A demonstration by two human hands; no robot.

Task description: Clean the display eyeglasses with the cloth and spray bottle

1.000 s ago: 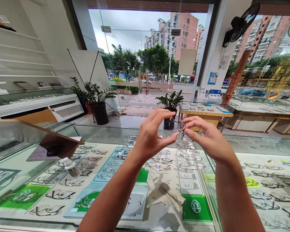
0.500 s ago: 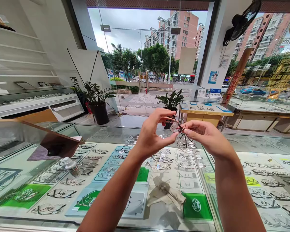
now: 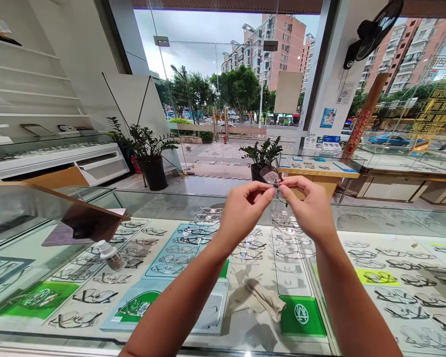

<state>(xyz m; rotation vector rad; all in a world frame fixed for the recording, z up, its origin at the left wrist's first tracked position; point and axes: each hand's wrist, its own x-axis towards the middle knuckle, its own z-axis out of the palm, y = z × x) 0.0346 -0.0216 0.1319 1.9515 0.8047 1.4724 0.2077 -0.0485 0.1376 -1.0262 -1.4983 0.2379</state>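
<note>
Both my hands are raised above a glass display counter [image 3: 171, 203]. Between them is a pair of thin dark-framed glasses [image 3: 272, 176]. My left hand [image 3: 244, 210] pinches the glasses from the left with thumb and fingers together. My right hand [image 3: 309, 206] pinches them from the right, fingertips almost touching the left hand's. One lens shows above the fingers; the rest of the frame is hidden behind them. A crumpled beige cloth [image 3: 258, 297] lies on the counter glass below my hands.
Under the glass lie rows of spectacle frames [image 3: 171, 248] on white and green trays. A small white bottle [image 3: 110, 256] lies on the counter at left, beside a tilted mirror stand [image 3: 85, 218]. Potted plants [image 3: 148, 153], another counter [image 3: 319, 171] and the shop's glass doors stand beyond.
My hands have closed in on each other and turned the glasses; the lens now stands above my fingertips instead of between spread fingers. Both hands rose slightly.
</note>
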